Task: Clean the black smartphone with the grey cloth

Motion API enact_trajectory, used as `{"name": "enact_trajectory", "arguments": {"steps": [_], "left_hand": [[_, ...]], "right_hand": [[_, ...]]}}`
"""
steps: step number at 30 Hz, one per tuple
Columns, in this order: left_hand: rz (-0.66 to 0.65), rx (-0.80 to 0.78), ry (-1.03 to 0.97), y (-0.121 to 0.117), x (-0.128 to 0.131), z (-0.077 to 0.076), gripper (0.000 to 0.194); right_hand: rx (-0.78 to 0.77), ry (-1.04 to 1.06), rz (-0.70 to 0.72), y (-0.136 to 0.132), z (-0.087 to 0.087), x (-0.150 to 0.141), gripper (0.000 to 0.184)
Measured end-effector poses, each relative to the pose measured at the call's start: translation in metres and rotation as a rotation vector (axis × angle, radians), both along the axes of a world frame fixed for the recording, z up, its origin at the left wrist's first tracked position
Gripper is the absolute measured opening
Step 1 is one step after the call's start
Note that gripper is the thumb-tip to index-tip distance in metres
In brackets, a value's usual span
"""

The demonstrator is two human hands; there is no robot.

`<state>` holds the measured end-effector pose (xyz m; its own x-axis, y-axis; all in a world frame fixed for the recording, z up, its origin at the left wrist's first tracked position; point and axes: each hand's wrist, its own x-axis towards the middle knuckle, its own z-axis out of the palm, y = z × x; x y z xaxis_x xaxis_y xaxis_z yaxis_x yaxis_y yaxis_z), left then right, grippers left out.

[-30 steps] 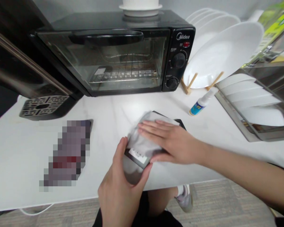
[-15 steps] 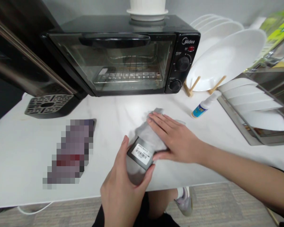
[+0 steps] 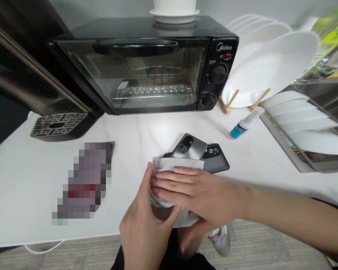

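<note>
A silver-grey smartphone (image 3: 195,149) lies back up on the white counter, its dark camera bump at the far end. Beneath it, at an angle, is a black phone case (image 3: 220,159) with camera cut-outs. My left hand (image 3: 143,223) grips the phone's near end between thumb and fingers; that end is covered. A thin grey cloth (image 3: 180,163) is spread over the near part of the phone. My right hand (image 3: 205,195) presses the cloth down, fingers extended together and thumb apart. The sticker on the phone's back is mostly hidden by cloth and hand.
Behind stands a black toaster oven (image 3: 135,82). A small spray bottle (image 3: 243,125) is to the right, near white plates (image 3: 273,67) and a dish rack (image 3: 295,161). At left are a pixelated flat item (image 3: 86,176) and a machine's drip tray (image 3: 59,125).
My right hand and the cloth have slid toward me along the phone, uncovering its camera end and the case and hiding the label. My left hand stays in place.
</note>
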<state>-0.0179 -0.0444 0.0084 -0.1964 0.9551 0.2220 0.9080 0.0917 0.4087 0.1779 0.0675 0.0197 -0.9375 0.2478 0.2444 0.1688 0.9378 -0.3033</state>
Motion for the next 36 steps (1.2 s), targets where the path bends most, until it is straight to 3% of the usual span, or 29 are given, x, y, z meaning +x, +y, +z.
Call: {"name": "enact_trajectory", "arguments": {"steps": [1,3,5,6,8,10,11,12,16,18,22,23,27,28,33,34,36], "left_hand": [[0.003,0.002,-0.001,0.0,0.0,0.0,0.093],[0.004,0.01,-0.008,0.001,0.001,0.0,0.093],[0.005,0.014,-0.019,0.001,0.002,0.0,0.093],[0.006,0.014,-0.022,0.001,0.002,0.0,0.093],[0.0,0.004,-0.024,0.001,0.001,0.0,0.093],[-0.013,-0.002,-0.018,0.0,-0.001,-0.001,0.096],[-0.017,-0.002,-0.015,0.0,-0.001,-0.001,0.097],[-0.014,-0.002,-0.015,0.0,-0.002,-0.001,0.098],[0.006,0.019,-0.015,0.001,-0.001,-0.001,0.092],[0.019,0.01,0.006,0.001,-0.001,0.0,0.089],[0.015,-0.01,0.031,0.002,-0.003,-0.001,0.087],[0.01,-0.009,0.026,0.003,-0.002,-0.001,0.087],[0.01,0.013,0.0,0.002,-0.001,0.001,0.09],[0.009,0.016,-0.006,0.002,-0.001,0.001,0.09],[-0.006,-0.017,-0.036,0.001,-0.002,0.001,0.093],[-0.008,-0.018,-0.04,0.001,-0.002,0.001,0.092],[0.0,-0.014,-0.034,0.002,0.0,0.002,0.09]], "right_hand": [[-0.007,0.003,-0.012,0.001,0.0,0.0,0.089],[0.007,0.006,-0.197,0.006,0.0,0.004,0.087],[0.041,0.007,-0.389,0.011,-0.001,0.008,0.093],[0.052,0.006,-0.409,0.012,0.0,0.008,0.097],[0.037,-0.001,-0.264,0.007,0.001,0.005,0.101],[-0.006,-0.007,-0.045,0.002,0.003,0.002,0.094],[-0.02,-0.006,-0.003,0.002,0.003,0.001,0.089],[-0.021,-0.005,-0.029,0.003,0.002,0.002,0.086],[0.047,-0.006,-0.414,0.016,-0.001,0.011,0.089],[0.057,-0.02,-0.37,0.015,0.0,0.01,0.091],[0.038,-0.044,-0.022,0.004,0.003,0.001,0.079],[0.033,-0.035,-0.034,0.004,0.002,0.001,0.079],[0.022,0.0,-0.392,0.012,0.001,0.007,0.089],[0.022,0.002,-0.411,0.012,0.001,0.007,0.092],[0.004,-0.005,-0.001,0.001,0.003,0.0,0.087],[0.008,-0.01,-0.03,0.003,0.002,0.001,0.084],[0.029,-0.016,-0.239,0.009,0.001,0.006,0.085]]}}
